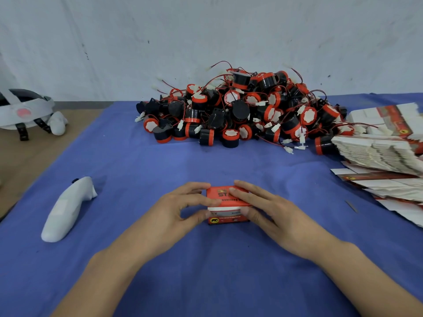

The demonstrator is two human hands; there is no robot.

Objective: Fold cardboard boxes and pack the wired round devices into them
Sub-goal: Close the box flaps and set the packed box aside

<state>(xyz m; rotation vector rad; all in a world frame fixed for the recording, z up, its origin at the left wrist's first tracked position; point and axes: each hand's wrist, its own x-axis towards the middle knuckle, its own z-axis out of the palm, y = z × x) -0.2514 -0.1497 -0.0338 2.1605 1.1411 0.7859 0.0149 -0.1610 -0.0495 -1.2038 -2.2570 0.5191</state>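
One red box (223, 195), contents unseen, gripped by left hand (180, 208), right hand (269, 210)

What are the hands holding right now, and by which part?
Both hold the small red cardboard box: the left hand pinches its left end, the right hand its right end, fingers on top.

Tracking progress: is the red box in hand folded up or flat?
Folded up: the red box shows top and front faces, left hand and right hand gripping it.
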